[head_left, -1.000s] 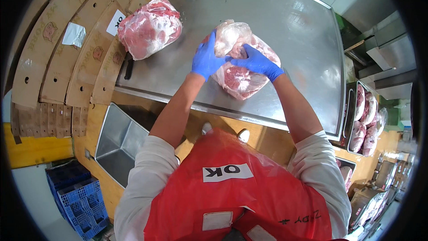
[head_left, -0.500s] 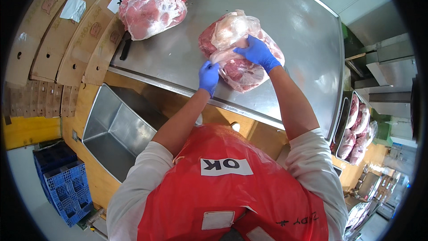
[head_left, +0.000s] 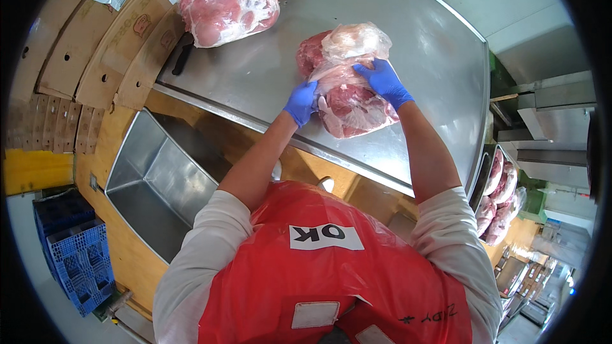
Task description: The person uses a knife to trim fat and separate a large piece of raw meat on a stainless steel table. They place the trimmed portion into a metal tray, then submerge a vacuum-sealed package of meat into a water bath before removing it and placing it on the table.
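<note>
A large raw cut of meat (head_left: 347,107), pink and red with white fat, lies on the steel table in front of me. Clear plastic film (head_left: 357,41) is bunched over its far part and runs down across its middle. My left hand (head_left: 301,102), in a blue glove, is closed on the film at the meat's left side. My right hand (head_left: 384,83), also blue-gloved, grips the film-covered meat from the right, its thumb on top. Some of the fingers of both hands are hidden.
Another raw cut (head_left: 231,6) lies at the table's far left, a black-handled knife (head_left: 183,54) beside it. Cardboard boxes (head_left: 102,57) are stacked at left. Below the table edge stands a deep steel tub (head_left: 159,178). A bin of meat (head_left: 500,191) stands at right; blue pallets (head_left: 80,261) lie lower left.
The bunched film has shifted right and lies flatter over the meat. My left hand has moved up against the meat's side; my right hand has shifted slightly right.
</note>
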Demonstrator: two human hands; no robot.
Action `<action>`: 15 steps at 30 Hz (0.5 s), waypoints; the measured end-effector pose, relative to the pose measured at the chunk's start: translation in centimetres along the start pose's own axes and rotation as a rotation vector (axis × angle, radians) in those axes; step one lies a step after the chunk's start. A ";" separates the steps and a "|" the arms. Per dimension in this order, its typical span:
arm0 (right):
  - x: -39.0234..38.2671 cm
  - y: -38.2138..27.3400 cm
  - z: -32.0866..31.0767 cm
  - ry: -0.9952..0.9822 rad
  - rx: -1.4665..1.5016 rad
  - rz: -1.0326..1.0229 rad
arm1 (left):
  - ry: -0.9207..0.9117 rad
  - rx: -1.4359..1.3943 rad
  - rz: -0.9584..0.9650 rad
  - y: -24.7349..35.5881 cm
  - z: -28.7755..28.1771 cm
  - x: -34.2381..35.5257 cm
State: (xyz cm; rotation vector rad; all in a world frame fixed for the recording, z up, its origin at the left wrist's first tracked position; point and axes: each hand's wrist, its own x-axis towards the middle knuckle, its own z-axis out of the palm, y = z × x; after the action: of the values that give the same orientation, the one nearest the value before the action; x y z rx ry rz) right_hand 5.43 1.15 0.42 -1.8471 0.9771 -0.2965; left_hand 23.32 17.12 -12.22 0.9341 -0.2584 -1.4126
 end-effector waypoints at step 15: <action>-3.2 3.5 -1.6 -0.217 0.232 0.022 | 0.009 1.303 0.946 8.7 8.4 -6.1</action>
State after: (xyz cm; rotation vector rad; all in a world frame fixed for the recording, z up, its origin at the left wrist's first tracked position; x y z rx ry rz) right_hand 0.73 1.81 -1.12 -1.6185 0.7790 -0.1831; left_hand 22.83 18.36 1.24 1.5186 -1.5005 -0.2105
